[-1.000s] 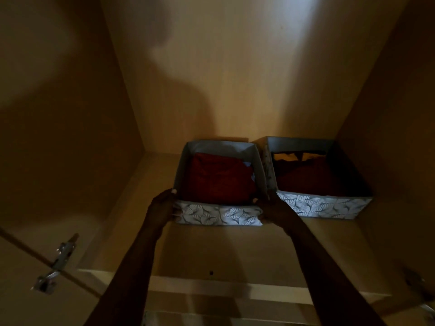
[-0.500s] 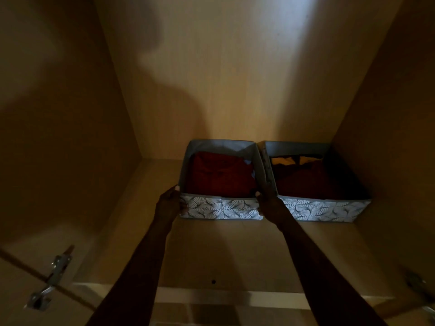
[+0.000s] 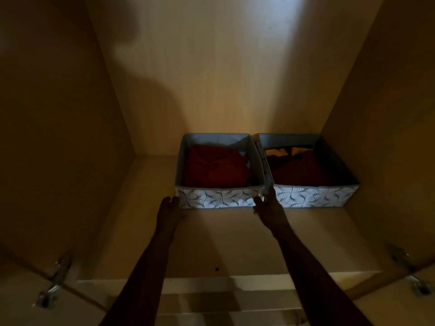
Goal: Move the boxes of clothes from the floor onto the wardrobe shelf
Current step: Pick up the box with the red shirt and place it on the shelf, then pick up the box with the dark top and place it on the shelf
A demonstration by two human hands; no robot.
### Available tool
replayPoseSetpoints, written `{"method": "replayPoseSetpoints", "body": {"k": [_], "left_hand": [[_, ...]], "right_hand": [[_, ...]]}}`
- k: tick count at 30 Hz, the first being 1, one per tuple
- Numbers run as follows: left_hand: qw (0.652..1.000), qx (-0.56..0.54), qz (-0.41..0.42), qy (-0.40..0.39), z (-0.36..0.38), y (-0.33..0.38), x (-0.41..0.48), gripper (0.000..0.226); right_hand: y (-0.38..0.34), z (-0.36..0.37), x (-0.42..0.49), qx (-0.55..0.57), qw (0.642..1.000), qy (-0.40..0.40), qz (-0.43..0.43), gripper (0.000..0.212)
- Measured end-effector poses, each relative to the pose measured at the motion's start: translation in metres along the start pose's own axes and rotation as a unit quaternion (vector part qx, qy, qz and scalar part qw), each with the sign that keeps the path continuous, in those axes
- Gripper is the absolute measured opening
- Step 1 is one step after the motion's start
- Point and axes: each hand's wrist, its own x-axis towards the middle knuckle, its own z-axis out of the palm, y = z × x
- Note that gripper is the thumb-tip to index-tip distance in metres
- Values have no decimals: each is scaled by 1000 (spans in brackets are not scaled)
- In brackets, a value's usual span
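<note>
Two grey fabric boxes with a white leaf print stand side by side at the back of the wardrobe shelf [image 3: 223, 238]. The left box [image 3: 216, 200] holds folded red clothes. Dark red and yellow clothes fill the right box [image 3: 313, 196], which sits against the right wall. My left hand [image 3: 169, 209] is at the left box's front-left corner with its fingers straight, barely touching it. At the front-right corner of that box my right hand [image 3: 268, 205] rests with fingers stretched up against the seam between the two boxes. Neither hand carries anything.
The wardrobe's side walls and back panel close in the shelf. Left of the boxes the shelf runs bare to the left wall [image 3: 70, 161]. Metal door hinges stick out at the lower left [image 3: 56, 278] and lower right [image 3: 409, 271]. The shelf's front edge [image 3: 211, 282] is pale.
The left box has slid back until it lines up with the right box. Both hands have let go of its sides and now lie at its front corners.
</note>
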Motion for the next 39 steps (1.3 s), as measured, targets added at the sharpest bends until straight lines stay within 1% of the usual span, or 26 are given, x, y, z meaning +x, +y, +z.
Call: {"method": "replayPoseSetpoints", "body": {"k": [1, 2, 3, 5, 7, 8, 9, 10, 12, 13, 14, 16, 20, 23, 25, 27, 31, 34, 36, 38, 39], "left_hand": [[1000, 12, 3, -1, 1, -3, -7, 47], [1000, -20, -4, 6, 2, -7, -13, 50], [997, -77, -21, 12, 3, -10, -22, 49], [989, -141, -41, 14, 1, -13, -38, 45], [986, -156, -50, 0, -2, -19, -53, 38], [986, -156, -54, -2, -4, -19, -62, 35], [985, -158, -62, 1, -9, -19, -72, 32], [985, -157, -72, -4, -13, -20, -82, 30], [987, -134, -88, -20, -19, -20, -103, 27], [987, -132, -93, -26, -21, -21, -115, 25], [985, -139, -98, -22, -23, -22, -129, 23], [981, -164, -102, -16, -27, -26, -155, 23], [977, -177, -110, 39, -22, -45, -221, 32], [972, -181, -130, 76, -16, -63, -269, 33], [966, -184, -146, 103, -14, -85, -311, 32], [963, -186, -156, 120, -16, -105, -346, 31], [936, -222, -180, 207, -30, -139, -430, 29], [914, -245, -186, 266, -39, -155, -486, 24], [895, -266, -176, 312, -43, -168, -531, 25], [883, -278, -169, 340, -41, -182, -575, 27], [880, -280, -166, 345, -39, -188, -591, 27]], "right_hand": [[5, 5, -10, 10, 1000, 0, 2, 82], [13, 10, -16, 23, 1000, 1, 2, 90], [19, 16, -25, 30, 999, -3, 12, 100], [29, 26, -42, 30, 999, -21, 35, 117], [36, 33, -54, 37, 997, -49, 52, 128], [36, 36, -60, 46, 995, -66, 59, 130], [34, 38, -67, 53, 992, -92, 65, 127], [32, 41, -73, 59, 990, -116, 62, 116], [27, 44, -83, 57, 983, -167, 47, 81], [25, 44, -88, 53, 978, -198, 36, 69], [25, 46, -92, 54, 972, -227, 28, 63], [20, 45, -104, 54, 961, -271, 10, 58], [20, 35, -135, 29, 934, -356, -31, 54], [26, 34, -153, 2, 916, -396, -65, 48], [32, 33, -174, -5, 893, -445, -71, 41], [35, 36, -196, -7, 876, -475, -86, 36], [35, 47, -259, -14, 827, -548, -127, 21], [36, 56, -310, -23, 796, -581, -169, 24], [37, 55, -353, -35, 765, -612, -198, 19], [42, 53, -393, -44, 741, -634, -218, 16], [43, 50, -407, -46, 735, -638, -225, 16]]}}
